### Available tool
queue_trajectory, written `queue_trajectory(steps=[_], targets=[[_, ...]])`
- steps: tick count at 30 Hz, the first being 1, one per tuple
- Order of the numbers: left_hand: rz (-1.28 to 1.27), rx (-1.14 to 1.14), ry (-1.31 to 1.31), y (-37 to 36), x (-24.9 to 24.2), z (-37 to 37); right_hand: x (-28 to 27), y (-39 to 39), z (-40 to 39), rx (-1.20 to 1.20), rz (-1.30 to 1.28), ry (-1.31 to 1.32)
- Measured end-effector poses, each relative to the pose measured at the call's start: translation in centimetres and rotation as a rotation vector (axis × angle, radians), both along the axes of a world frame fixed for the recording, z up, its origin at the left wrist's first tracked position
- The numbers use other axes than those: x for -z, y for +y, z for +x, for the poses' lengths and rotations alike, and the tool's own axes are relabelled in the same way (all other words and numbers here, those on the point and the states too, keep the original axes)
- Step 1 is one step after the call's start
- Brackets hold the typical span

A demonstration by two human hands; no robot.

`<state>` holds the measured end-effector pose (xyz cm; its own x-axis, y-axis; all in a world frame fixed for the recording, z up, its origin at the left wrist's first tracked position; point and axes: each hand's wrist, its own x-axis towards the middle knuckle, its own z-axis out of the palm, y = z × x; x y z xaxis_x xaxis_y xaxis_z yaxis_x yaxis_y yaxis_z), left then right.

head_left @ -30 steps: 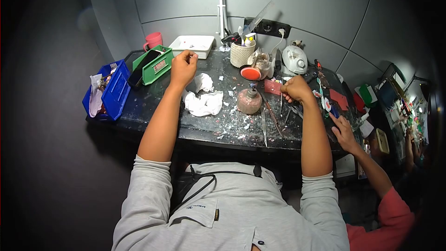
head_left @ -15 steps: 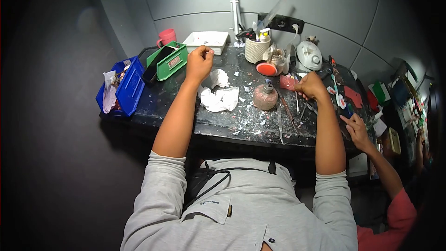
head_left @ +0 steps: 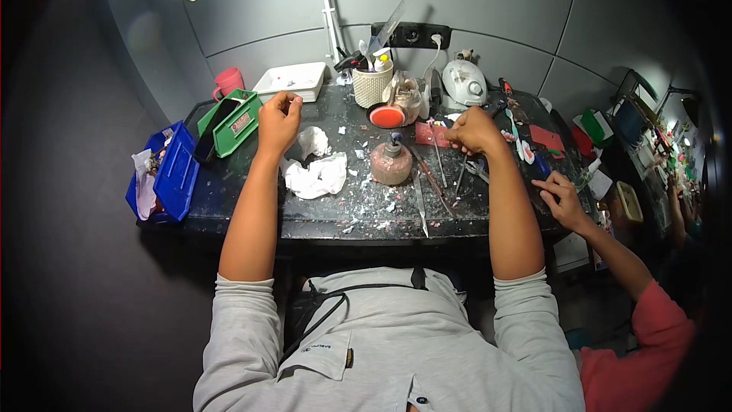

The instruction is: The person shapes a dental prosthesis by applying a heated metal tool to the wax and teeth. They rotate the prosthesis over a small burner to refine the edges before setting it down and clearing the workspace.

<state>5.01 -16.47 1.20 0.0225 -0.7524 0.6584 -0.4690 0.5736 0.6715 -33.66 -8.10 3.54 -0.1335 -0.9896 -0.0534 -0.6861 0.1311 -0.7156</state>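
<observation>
My left hand (head_left: 280, 123) is raised above the left side of the black bench, its fingers pinched together; a tiny pale bit may be at the fingertips, too small to name. Below it lies crumpled white cloth or tissue (head_left: 316, 175). My right hand (head_left: 476, 133) is closed, fingertips down, at the right edge of a flat pink-red sheet (head_left: 428, 133). Whatever those fingers hold, if anything, is hidden. Thin metal tools lie just beneath it, among them a knife-like one (head_left: 421, 206). A glass burner (head_left: 391, 162) with pinkish contents stands between my hands.
A blue bin (head_left: 177, 175), a green bin (head_left: 236, 128), a pink mug (head_left: 229, 82) and a white tray (head_left: 293, 82) stand at left. Behind are a woven pot (head_left: 372, 85) and a white device (head_left: 465, 84). Another person's hand (head_left: 563, 202) rests near the bench's right edge.
The view has turned, so the bench appears shifted left. My right hand has moved slightly away from the pink-red sheet. My left hand stays raised and pinched.
</observation>
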Motion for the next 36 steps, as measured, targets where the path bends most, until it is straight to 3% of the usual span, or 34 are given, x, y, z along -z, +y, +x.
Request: queue_trajectory(steps=[5,7,9,11,16,22,25,29,31,36], targets=[[0.010,-0.016,0.002,0.0,0.2,0.0,-0.7,1.0,1.4,-0.150,0.084,-0.101],[-0.007,-0.014,0.009,-0.5,0.4,0.0,-1.3,1.6,2.3,-0.341,0.192,-0.081],[0.007,-0.004,-0.001,-0.4,0.4,0.2,-1.7,2.9,3.6,-0.422,0.233,-0.009],[-0.009,-0.005,0.008,-0.1,0.1,-0.1,-2.6,3.7,4.9,-0.515,0.437,0.235],[0.014,-0.016,-0.017,0.1,0.1,0.0,-1.6,3.8,6.0,-0.502,0.400,0.388],[0.019,-0.008,-0.014,0.1,0.1,0.0,-1.6,3.3,3.9,-0.428,0.364,0.354],[0.021,-0.001,-0.010,-0.2,0.3,0.0,-0.9,1.6,0.6,-0.274,0.205,0.469],[0.007,-0.011,-0.023,0.1,0.1,-0.2,-0.9,0.4,-6.2,0.183,-0.155,0.366],[0.021,0.011,-0.008,-0.2,0.3,-0.1,1.1,0.8,-8.8,0.380,-0.445,0.528],[0.010,0.003,-0.010,-0.2,0.3,-0.1,2.3,-1.5,-11.8,0.365,-0.052,0.604]])
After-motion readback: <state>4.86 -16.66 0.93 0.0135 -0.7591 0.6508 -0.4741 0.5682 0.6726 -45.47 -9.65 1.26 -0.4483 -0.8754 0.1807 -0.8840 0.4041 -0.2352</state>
